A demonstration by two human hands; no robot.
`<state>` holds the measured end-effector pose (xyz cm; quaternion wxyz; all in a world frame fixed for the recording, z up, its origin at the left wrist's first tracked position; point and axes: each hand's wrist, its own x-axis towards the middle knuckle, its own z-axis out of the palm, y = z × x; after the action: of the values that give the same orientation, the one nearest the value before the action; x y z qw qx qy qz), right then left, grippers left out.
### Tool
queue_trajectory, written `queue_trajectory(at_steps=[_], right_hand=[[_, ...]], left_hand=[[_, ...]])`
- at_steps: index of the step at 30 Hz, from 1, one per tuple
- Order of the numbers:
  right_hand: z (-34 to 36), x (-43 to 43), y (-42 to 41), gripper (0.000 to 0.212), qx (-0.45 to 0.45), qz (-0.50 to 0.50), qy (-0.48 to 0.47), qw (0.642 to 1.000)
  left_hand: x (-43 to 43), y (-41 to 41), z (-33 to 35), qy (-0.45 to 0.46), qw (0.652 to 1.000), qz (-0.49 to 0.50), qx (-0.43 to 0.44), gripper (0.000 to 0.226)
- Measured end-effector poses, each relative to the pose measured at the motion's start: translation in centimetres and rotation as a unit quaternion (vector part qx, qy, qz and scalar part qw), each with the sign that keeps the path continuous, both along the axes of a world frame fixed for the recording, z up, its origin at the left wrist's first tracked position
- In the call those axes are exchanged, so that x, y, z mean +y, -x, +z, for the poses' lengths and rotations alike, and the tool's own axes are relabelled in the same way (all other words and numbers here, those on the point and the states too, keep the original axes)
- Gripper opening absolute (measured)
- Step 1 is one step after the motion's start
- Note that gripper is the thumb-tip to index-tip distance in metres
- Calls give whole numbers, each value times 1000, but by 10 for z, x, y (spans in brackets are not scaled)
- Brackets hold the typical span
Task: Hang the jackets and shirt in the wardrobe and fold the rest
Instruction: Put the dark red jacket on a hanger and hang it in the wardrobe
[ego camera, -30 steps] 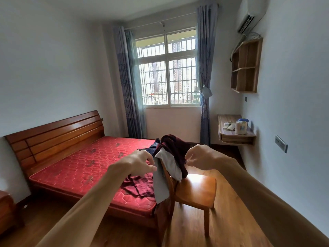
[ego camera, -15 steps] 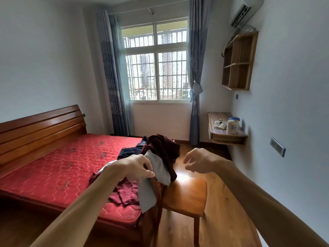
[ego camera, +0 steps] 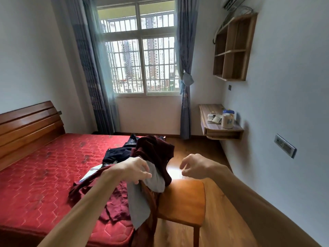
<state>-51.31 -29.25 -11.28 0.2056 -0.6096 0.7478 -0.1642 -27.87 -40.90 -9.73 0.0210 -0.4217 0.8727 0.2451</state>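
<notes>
A dark maroon jacket (ego camera: 156, 150) is draped over the back of a wooden chair (ego camera: 183, 198), with a grey garment (ego camera: 140, 200) hanging beneath it. My left hand (ego camera: 135, 171) is at the grey garment's upper edge, fingers loosely curled and fingertips touching the cloth. My right hand (ego camera: 194, 166) hovers above the chair seat with curled fingers and holds nothing. On the red mattress (ego camera: 41, 175) lie a crumpled maroon garment (ego camera: 115, 200), a dark navy garment (ego camera: 117, 154) and a pale garment (ego camera: 90, 172) partly hidden by my forearm. No wardrobe is in view.
The chair stands against the bed's near corner. A wall-mounted desk (ego camera: 222, 130) at the right carries a jar (ego camera: 227, 120) and papers, under a wooden wall shelf (ego camera: 231, 49). Wooden floor (ego camera: 224, 207) runs between chair and right wall. A barred window (ego camera: 142, 65) with curtains is ahead.
The view has come closer to the chair and tilted down. Both hands' fingers have loosened from near fists. My left hand now reaches the grey garment.
</notes>
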Motion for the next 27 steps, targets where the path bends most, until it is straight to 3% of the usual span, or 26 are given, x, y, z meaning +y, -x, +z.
queue_trajectory(at_steps=[10,15,27], right_hand=[[-32,-103,74,26,7,11,-64,998],[-47,-166,126,26,-3,22,-62,998],[-77,-279,226,25,-16,49,-89,995]], left_hand=[[-91,70,-38,-41,997,-13,-62,40],[-144,116,-45,-15,999,19,-44,31],[-255,205,-87,-38,997,42,-59,42]])
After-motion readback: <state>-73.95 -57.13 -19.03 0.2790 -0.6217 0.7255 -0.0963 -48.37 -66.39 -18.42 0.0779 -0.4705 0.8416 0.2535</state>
